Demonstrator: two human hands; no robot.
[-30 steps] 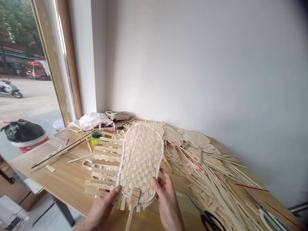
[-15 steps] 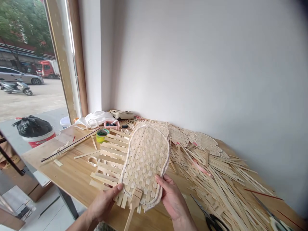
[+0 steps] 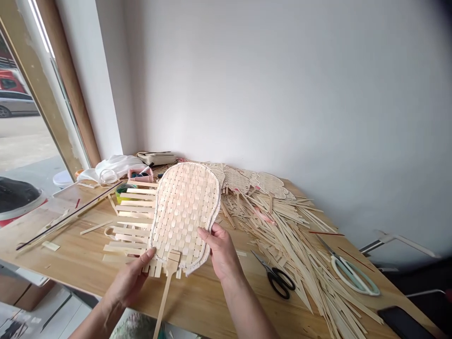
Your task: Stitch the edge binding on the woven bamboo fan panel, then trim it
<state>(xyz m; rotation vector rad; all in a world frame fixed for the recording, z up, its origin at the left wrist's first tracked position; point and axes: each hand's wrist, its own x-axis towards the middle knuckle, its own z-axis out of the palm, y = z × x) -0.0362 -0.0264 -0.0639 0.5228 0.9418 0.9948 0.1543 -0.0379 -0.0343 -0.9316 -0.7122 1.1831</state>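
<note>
Left hand: The left hand (image 3: 129,278) is holding the lower left edge of the woven fan (image 3: 183,212), half open, with its thumb lying across the rim and its fingers passing beneath.

Right hand: The right hand (image 3: 221,252) is gripping the fan's lower right edge, half open, with its fingers resting on top of the weave near the rim.

Fan: The fan is hanging in both hands over the middle of the table, tilted up toward the wall. Its checked weave is pale, and a whitish binding (image 3: 219,207) is running around its edge. A flat wooden handle (image 3: 165,287) is pointing down toward the person, beside the left hand.

Beside the fan: A row of parallel wooden strips (image 3: 136,212) is lying just left of the fan, partly under it.

Table right: A big heap of loose strips (image 3: 282,240) is spreading across the wooden table (image 3: 208,301). Black-handled scissors (image 3: 277,280) are lying at its near edge, and white-handled scissors (image 3: 349,275) are resting on it further right.

Table back: Other woven fans (image 3: 247,181) are lying against the wall. A pink box (image 3: 140,174) and a green tape roll (image 3: 123,190) are sitting at the upper left of the table.
</note>
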